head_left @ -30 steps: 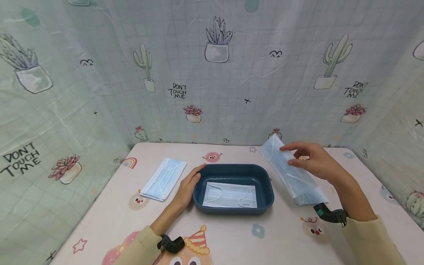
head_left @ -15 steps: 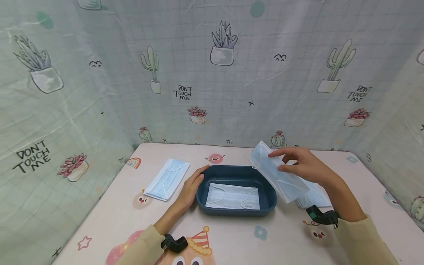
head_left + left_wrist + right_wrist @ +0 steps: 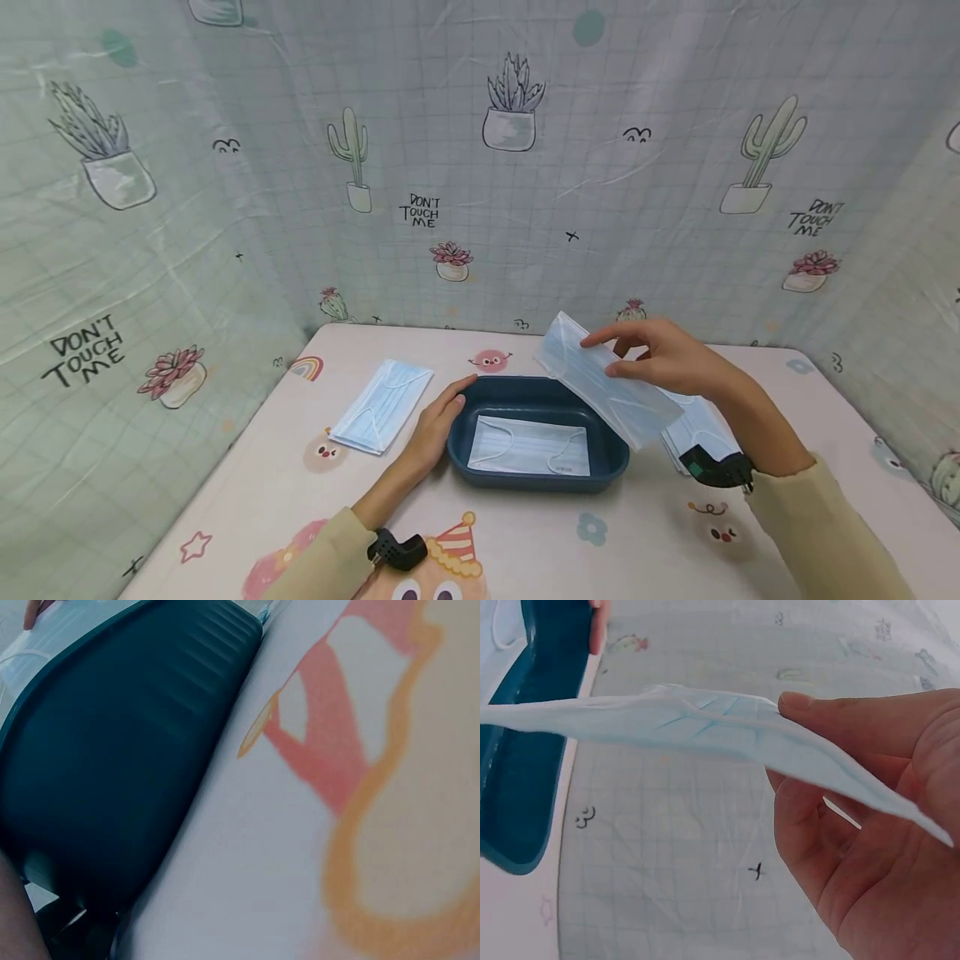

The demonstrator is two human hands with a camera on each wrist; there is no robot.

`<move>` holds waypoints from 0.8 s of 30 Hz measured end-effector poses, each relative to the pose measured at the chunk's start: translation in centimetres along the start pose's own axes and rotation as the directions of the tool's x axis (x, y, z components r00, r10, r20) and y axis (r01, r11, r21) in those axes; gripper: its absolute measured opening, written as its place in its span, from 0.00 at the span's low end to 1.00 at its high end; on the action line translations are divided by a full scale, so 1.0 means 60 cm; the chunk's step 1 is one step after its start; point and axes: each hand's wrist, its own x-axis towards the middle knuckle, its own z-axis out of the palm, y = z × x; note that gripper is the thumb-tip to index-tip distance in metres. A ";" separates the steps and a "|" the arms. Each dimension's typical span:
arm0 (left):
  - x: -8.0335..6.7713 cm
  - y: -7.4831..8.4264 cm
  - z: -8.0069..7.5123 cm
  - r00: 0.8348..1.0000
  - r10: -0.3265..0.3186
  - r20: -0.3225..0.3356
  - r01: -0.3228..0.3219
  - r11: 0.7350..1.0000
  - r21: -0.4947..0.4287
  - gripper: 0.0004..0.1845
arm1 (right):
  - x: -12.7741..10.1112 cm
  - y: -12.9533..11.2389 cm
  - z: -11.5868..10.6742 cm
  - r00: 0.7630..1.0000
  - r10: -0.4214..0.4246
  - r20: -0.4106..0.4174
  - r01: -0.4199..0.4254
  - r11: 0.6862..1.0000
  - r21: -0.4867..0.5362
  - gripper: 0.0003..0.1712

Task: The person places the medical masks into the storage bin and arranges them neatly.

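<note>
"Mask (image 3: pixel 600 379) aloft, pinched between the thumb and fingers of your right hand (image 3: pixel 667 360), tilted at the right end of the dark blue tray (image 3: pixel 525 481)!"

"And your left hand (image 3: pixel 433 423) rests at the tray's left end, fingers stretched out against it. What's inside?"

"Your flat mask (image 3: pixel 528 447), loops up! A lone mask (image 3: pixel 381 406) lies left of you, a mask stack (image 3: pixel 701 429) right."
</note>
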 end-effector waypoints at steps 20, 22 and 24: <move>-0.008 0.033 0.003 1.000 -0.023 -0.003 0.023 0.999 0.036 0.23 | 0.058 -0.049 0.020 0.989 -0.098 0.107 0.104 0.993 -0.052 0.23; -0.003 0.016 0.004 1.000 -0.025 -0.014 0.026 0.999 0.037 0.22 | 0.062 -0.051 0.021 0.986 -0.109 0.123 0.115 0.992 -0.044 0.21; 0.001 0.002 0.004 0.999 -0.021 -0.025 0.022 0.999 0.044 0.22 | 0.066 -0.053 0.022 0.981 -0.135 0.139 0.140 0.990 -0.030 0.19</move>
